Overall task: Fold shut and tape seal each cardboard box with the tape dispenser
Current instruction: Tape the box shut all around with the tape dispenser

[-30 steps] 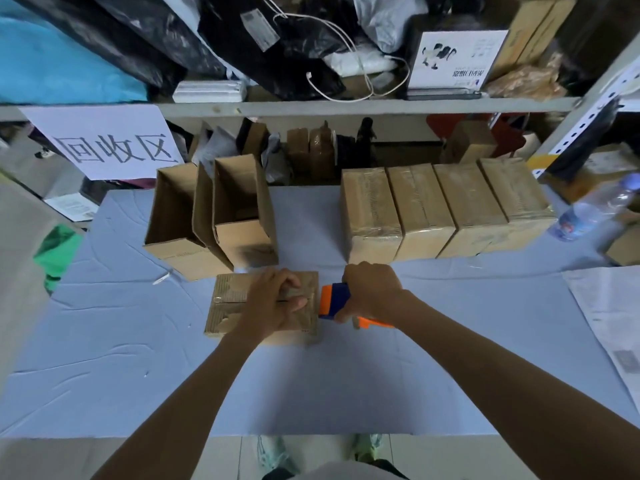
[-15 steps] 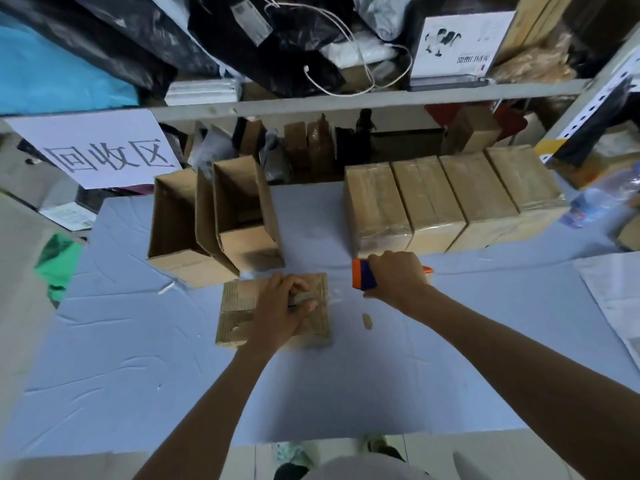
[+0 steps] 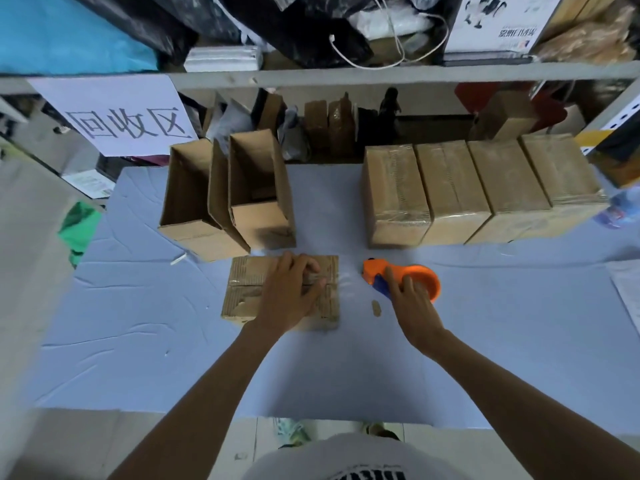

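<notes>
A white shirt (image 3: pixel 325 459) and shoes (image 3: pixel 292 432) are seen at the bottom edge, nearer than the closed box (image 3: pixel 242 294), which is taken as the landmark. The blue-covered desk (image 3: pixel 156 348) is spread under everything.

The closed box is lain flat on the desk, at mid-frame, flaps folded down, clear tape seen along its top seam. The left grip (image 3: pixel 291 296) is laid on top of it, palm down, fingers (image 3: pixel 313 268) spread and nearly straight, pressed on the seam; nothing is clasped.

Just right of the closed box, apart from it, the tape dispenser (image 3: pixel 420 276), orange with a blue part, is rested on the desk. The right grip (image 3: pixel 412 306) is laid over it from the near side, fingers (image 3: pixel 389 273) stretched across its top. Whether it is closed round the dispenser cannot be told, as the thumb is hidden.

A small tan scrap (image 3: pixel 375 308) is lain on the desk between the closed box and the dispenser. A white scrap (image 3: pixel 178 259) is seen left of and behind the closed box.

Right behind the closed box, two open boxes (image 3: pixel 258 188) are stood touching side by side, flaps up. Behind it to the right, four sealed boxes (image 3: pixel 450 192) are lined up touching in a row. A water bottle (image 3: pixel 620 209) is partly seen past that row's right end.

Farther behind the closed box, a paper sign (image 3: pixel 128 114) is hung from a cluttered shelf (image 3: pixel 381 76).
</notes>
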`<state>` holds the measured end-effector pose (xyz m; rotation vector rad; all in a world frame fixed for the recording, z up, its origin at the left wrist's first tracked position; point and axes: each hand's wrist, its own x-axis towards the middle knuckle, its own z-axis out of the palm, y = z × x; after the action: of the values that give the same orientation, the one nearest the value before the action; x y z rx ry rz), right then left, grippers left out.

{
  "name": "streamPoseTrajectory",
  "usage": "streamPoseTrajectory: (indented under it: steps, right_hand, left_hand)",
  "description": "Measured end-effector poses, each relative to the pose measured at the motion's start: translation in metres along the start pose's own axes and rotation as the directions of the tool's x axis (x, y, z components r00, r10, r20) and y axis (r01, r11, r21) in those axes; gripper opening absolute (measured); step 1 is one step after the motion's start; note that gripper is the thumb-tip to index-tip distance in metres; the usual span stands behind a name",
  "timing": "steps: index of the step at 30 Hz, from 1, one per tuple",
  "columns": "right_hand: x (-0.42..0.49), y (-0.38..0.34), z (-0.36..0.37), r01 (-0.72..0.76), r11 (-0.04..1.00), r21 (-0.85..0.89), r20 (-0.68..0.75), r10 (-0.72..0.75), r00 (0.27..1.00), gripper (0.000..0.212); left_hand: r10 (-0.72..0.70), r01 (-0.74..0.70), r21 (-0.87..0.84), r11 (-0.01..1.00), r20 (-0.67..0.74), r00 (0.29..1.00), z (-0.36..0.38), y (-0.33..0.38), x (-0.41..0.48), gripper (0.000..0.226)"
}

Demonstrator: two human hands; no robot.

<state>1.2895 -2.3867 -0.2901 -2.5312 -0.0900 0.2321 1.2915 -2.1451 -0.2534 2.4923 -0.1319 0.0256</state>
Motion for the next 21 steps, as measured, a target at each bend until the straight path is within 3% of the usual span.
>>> streamPoseTrajectory:
  steps: [1, 2, 3, 5, 7, 8, 9, 10, 11, 12, 13, 14, 17, 21]
  right_hand:
    - [0.001, -0.002, 0.0, -0.054, 0.992, 0.11, 0.005, 0.054, 0.999, 0.037]
    - [0.004, 0.001, 0.003, -0.019, 0.997, 0.074, -0.029, 0.022, 0.999, 0.038]
    - [0.006, 0.004, 0.009, 0.027, 0.991, -0.13, -0.053, -0.034, 0.998, 0.049]
    - [0.008, 0.004, 0.014, 0.024, 0.868, -0.496, -0.11, -0.09, 0.99, 0.058]
    - [0.011, -0.011, 0.006, 0.04, 0.836, -0.547, -0.144, -0.141, 0.979, 0.042]
    - [0.014, -0.023, 0.004, 0.063, 0.881, -0.469, -0.164, -0.157, 0.974, 0.036]
    - [0.016, -0.036, 0.003, 0.011, 0.983, -0.182, -0.124, -0.034, 0.992, 0.036]
    - [0.017, -0.057, -0.002, -0.136, 0.975, 0.174, 0.014, 0.135, 0.991, 0.043]
    - [0.022, -0.069, -0.004, -0.305, 0.817, 0.489, 0.152, 0.264, 0.952, 0.049]
    - [0.024, -0.078, -0.005, -0.413, 0.63, 0.657, 0.256, 0.329, 0.909, 0.049]
    - [0.028, -0.082, -0.004, -0.464, 0.506, 0.728, 0.318, 0.351, 0.881, 0.044]
    - [0.028, -0.086, -0.003, -0.482, 0.465, 0.742, 0.349, 0.346, 0.871, 0.037]
    - [0.023, -0.088, 0.003, -0.388, 0.573, 0.721, 0.289, 0.261, 0.921, 0.012]
    - [0.021, -0.078, 0.006, -0.388, 0.51, 0.768, 0.288, 0.266, 0.92, 0.02]
  left_hand:
    - [0.003, -0.003, 0.003, 1.0, 0.0, 1.0, 0.0, 0.0, -0.001, 0.04]
    - [0.0, 0.0, 0.0, 1.0, 0.003, 1.0, 0.0, 0.0, -0.001, 0.04]
    - [-0.005, 0.005, -0.007, 1.0, 0.002, 1.0, 0.0, 0.0, -0.002, 0.04]
    - [-0.023, 0.023, -0.035, 0.999, -0.006, 1.0, 0.0, -0.001, -0.001, 0.036]
    - [-0.053, 0.052, -0.073, 0.996, -0.005, 0.999, 0.001, 0.0, -0.001, 0.024]
    - [-0.065, 0.064, -0.087, 0.994, -0.007, 0.998, 0.002, 0.0, -0.001, 0.02]
    - [-0.072, 0.071, -0.091, 0.993, -0.007, 0.997, 0.002, 0.001, -0.001, 0.019]
    - [-0.074, 0.074, -0.09, 0.993, -0.006, 0.997, 0.002, 0.001, -0.001, 0.019]
    - [-0.074, 0.074, -0.084, 0.994, -0.005, 0.997, 0.002, 0.001, -0.002, 0.019]
    - [-0.074, 0.074, -0.077, 0.994, -0.003, 0.997, 0.003, 0.001, -0.002, 0.019]
    - [-0.073, 0.073, -0.072, 0.995, -0.001, 0.997, 0.002, 0.001, -0.002, 0.019]
    - [-0.072, 0.072, -0.067, 0.995, 0.001, 0.997, 0.002, 0.001, -0.003, 0.019]
    - [-0.067, 0.067, -0.054, 0.996, 0.006, 0.998, 0.001, 0.002, -0.003, 0.02]
    - [-0.072, 0.071, -0.054, 0.996, -0.002, 0.997, 0.003, 0.004, -0.004, 0.019]
